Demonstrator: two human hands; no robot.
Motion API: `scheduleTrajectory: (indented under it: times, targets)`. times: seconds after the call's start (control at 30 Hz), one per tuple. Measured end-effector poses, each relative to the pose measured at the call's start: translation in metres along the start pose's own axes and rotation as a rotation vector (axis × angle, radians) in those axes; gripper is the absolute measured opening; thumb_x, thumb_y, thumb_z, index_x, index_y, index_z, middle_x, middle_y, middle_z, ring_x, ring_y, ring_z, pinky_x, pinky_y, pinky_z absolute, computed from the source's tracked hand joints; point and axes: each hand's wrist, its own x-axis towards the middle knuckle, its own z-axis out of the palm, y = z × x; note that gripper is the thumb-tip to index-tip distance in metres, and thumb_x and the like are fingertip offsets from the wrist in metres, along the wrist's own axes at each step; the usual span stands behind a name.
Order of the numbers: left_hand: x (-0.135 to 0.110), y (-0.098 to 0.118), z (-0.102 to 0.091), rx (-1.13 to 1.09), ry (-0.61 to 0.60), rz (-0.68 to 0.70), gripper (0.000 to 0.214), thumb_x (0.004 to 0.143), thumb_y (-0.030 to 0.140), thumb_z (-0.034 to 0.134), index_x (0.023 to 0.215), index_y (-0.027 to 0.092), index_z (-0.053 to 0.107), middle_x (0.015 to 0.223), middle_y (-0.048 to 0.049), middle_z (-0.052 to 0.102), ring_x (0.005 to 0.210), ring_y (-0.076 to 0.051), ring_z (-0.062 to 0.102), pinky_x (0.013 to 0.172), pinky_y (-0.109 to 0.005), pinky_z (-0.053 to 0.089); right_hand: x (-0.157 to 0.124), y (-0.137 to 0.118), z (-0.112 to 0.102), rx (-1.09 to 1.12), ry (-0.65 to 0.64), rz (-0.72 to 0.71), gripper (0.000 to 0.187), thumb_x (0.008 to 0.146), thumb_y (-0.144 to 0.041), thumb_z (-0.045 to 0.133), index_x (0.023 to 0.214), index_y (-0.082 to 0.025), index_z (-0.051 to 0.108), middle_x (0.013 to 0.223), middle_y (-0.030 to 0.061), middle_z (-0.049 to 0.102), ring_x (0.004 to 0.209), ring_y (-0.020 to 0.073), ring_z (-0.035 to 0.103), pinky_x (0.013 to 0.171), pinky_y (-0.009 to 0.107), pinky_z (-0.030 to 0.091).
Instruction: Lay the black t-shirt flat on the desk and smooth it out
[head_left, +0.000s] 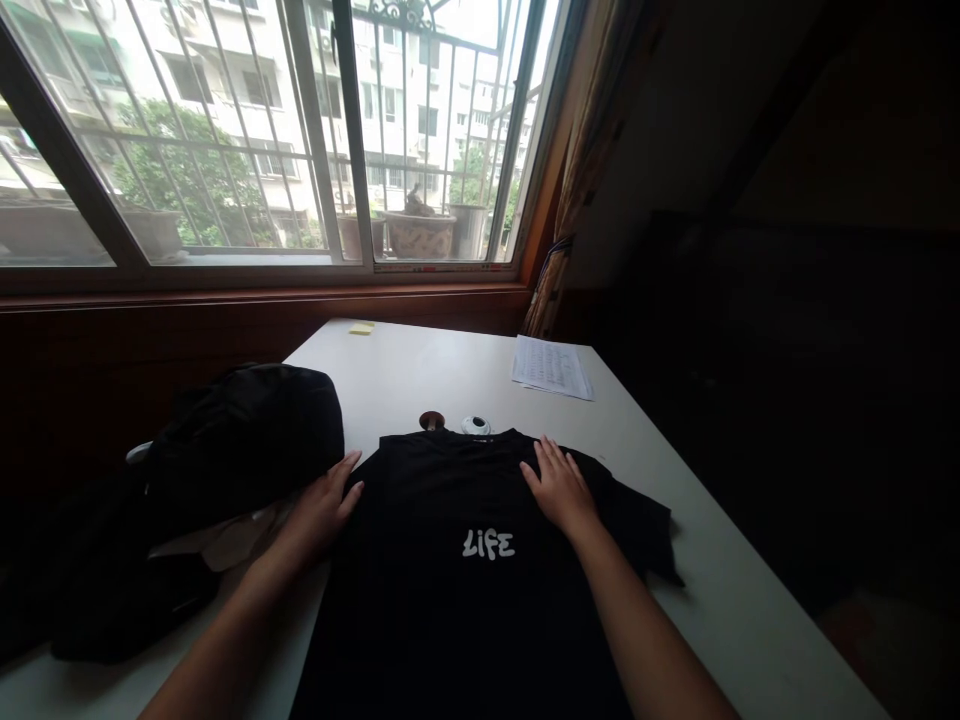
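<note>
A black T-shirt [450, 500] lies spread on the white table [442, 365], its collar toward the window and white lettering [488, 544] on its upper part. My right hand [559, 485] rests flat on the shirt near the right shoulder, fingers stretched out. At the left sleeve is my left hand [334, 500], thumb apart from the fingers, touching the edge of the fabric. Neither hand grips anything that I can see. The shirt's right sleeve [645, 520] sticks out toward the table's right edge, while its lower end runs out of view.
A heap of dark clothes or a bag [255, 440] covers the table's left side. Beyond the collar are a round white object [476, 425] and a brown-rimmed cable hole [431, 421]. Printed papers [553, 368] lie back right, a yellow note [361, 327] at the far edge.
</note>
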Motion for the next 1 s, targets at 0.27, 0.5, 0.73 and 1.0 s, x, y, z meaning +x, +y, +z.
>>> scheduleTrajectory:
  times: [0.27, 0.5, 0.73, 1.0]
  targets:
    - [-0.009, 0.004, -0.047, -0.107, -0.163, -0.145, 0.070, 0.089, 0.045, 0.050, 0.151, 0.015, 0.043, 0.125, -0.0171, 0.066, 0.114, -0.035, 0.064, 0.096, -0.046, 0.051, 0.000, 0.016, 0.011, 0.083, 0.095, -0.115, 0.059, 0.102, -0.044, 0.037, 0.149, -0.010, 0.047, 0.158, 0.0136, 0.041, 0.149, 0.0256, 0.033, 0.123, 0.048, 0.024]
    - [-0.012, 0.008, -0.071, -0.400, -0.168, -0.224, 0.073, 0.079, 0.053, 0.060, 0.140, 0.013, 0.055, 0.107, -0.0134, 0.071, 0.099, -0.034, 0.068, 0.083, -0.041, 0.054, 0.001, 0.018, 0.013, 0.097, 0.137, -0.135, 0.054, 0.101, -0.040, 0.038, 0.143, -0.009, 0.054, 0.153, 0.0145, 0.048, 0.145, 0.0275, 0.039, 0.122, 0.048, 0.029]
    - [-0.011, 0.016, -0.076, -0.446, -0.032, -0.208, 0.060, 0.086, 0.058, 0.054, 0.129, 0.016, 0.056, 0.086, -0.0035, 0.060, 0.080, -0.025, 0.063, 0.065, -0.032, 0.051, 0.001, 0.018, 0.013, 0.128, 0.181, -0.152, 0.053, 0.099, -0.038, 0.039, 0.142, -0.010, 0.055, 0.148, 0.0145, 0.054, 0.142, 0.0277, 0.044, 0.121, 0.047, 0.032]
    - [-0.015, -0.003, -0.071, -0.427, -0.106, -0.060, 0.067, 0.086, 0.053, 0.065, 0.144, 0.025, 0.048, 0.113, -0.0077, 0.056, 0.097, -0.027, 0.062, 0.082, -0.039, 0.056, 0.001, 0.017, 0.010, 0.153, 0.199, -0.168, 0.052, 0.098, -0.035, 0.040, 0.139, -0.008, 0.057, 0.145, 0.0157, 0.057, 0.140, 0.0275, 0.046, 0.120, 0.046, 0.034]
